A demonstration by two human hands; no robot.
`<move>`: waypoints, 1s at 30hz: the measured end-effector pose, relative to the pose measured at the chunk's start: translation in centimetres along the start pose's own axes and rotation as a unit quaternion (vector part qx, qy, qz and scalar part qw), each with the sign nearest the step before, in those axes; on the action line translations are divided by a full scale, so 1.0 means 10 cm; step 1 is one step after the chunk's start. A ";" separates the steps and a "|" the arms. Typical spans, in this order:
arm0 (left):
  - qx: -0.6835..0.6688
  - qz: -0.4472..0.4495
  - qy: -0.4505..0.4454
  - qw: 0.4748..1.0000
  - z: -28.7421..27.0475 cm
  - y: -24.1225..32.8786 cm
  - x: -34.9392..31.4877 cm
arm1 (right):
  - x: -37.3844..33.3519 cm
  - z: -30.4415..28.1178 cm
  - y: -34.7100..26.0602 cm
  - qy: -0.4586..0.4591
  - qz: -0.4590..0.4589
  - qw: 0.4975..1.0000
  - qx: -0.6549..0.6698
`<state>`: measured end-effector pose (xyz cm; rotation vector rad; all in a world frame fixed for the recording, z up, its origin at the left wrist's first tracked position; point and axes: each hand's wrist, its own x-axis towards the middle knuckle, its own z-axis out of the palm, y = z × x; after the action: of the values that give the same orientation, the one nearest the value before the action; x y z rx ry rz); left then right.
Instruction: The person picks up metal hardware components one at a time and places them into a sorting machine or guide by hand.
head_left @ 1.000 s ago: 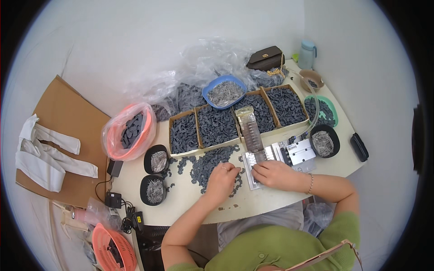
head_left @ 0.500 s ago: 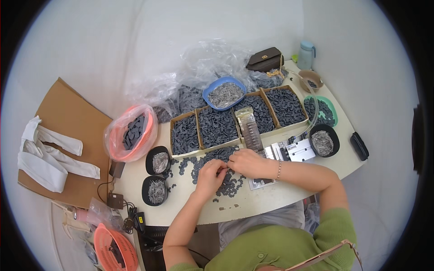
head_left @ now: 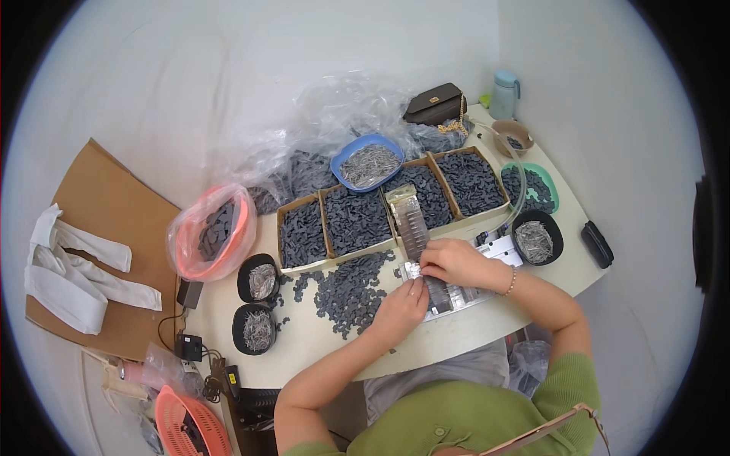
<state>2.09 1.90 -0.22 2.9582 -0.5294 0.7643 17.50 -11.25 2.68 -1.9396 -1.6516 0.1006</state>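
Note:
Both my hands work close together at a silvery metal fixture (head_left: 458, 298) near the table's front edge. My left hand (head_left: 403, 308) reaches its fixture end with fingers pinched. Just beyond, my right hand (head_left: 455, 262) bends over the fixture, fingertips pressed together close to the left ones. Whatever either hand holds is too small to make out. A long, shiny tray strip with dark slots (head_left: 411, 224) runs from the fixture back over the parts boxes. Loose small dark grey parts (head_left: 351, 295) lie in a heap left of my left hand.
Cardboard boxes of dark parts (head_left: 354, 220) line the back. A blue tray of metal pins (head_left: 369, 163) rests on them. Black bowls of pins (head_left: 257, 328) (head_left: 537, 242) stand at both sides. A green tray (head_left: 555, 199), an air hose and a pink basket (head_left: 228, 262) surround the workspace.
Both hands have moved right, from the heap of dark parts to the metal fixture. The heap now lies uncovered. The whole view has shifted slightly.

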 end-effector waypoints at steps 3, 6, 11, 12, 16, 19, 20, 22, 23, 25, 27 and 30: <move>-0.003 0.030 0.039 0.999 -0.08 -0.02 -0.02 | -0.06 0.23 0.02 0.052 -0.037 0.996 -0.056; -0.130 -0.037 0.053 0.989 -0.13 -0.19 -0.11 | -0.18 0.33 -0.01 0.034 -0.079 0.989 -0.124; -0.177 -0.201 0.046 0.962 -0.01 -0.49 -0.13 | -0.28 0.22 -0.27 0.030 -0.085 0.985 -0.144; -0.179 -0.193 0.036 0.964 0.01 -0.52 -0.10 | -0.29 0.19 -0.28 0.034 -0.087 0.984 -0.153; -0.191 -0.201 0.000 0.961 0.07 -0.60 -0.03 | -0.32 0.06 -0.23 0.044 -0.074 0.992 -0.095; -0.232 -0.284 -0.028 0.930 0.00 -0.61 -0.02 | -0.40 -0.27 0.04 0.120 -0.022 0.986 -0.114; -0.282 -0.335 -0.031 0.898 -0.06 -0.58 0.00 | -0.42 -0.45 0.12 0.175 0.027 0.978 -0.107; -0.362 -0.364 -0.015 0.858 -0.08 -0.52 0.04 | -0.55 -0.81 0.45 0.247 0.131 0.949 -0.146; -0.392 -0.344 0.001 0.853 -0.05 -0.46 0.08 | -0.66 -0.95 0.71 0.273 0.172 0.924 -0.206; -0.429 -0.323 0.012 0.844 0.05 -0.34 0.14 | -0.95 -1.20 1.04 0.186 0.361 0.880 -0.247; -0.376 -0.277 0.037 0.884 0.17 -0.29 0.17 | -1.17 -1.26 1.39 0.104 0.397 0.879 -0.242; -0.316 -0.258 0.042 0.912 0.18 -0.28 0.16 | -1.19 -1.19 1.64 0.082 0.391 0.898 -0.183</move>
<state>5.20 3.75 -0.93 2.2791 0.0351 0.5233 34.15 -27.75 1.17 -2.7139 -0.7270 -0.0733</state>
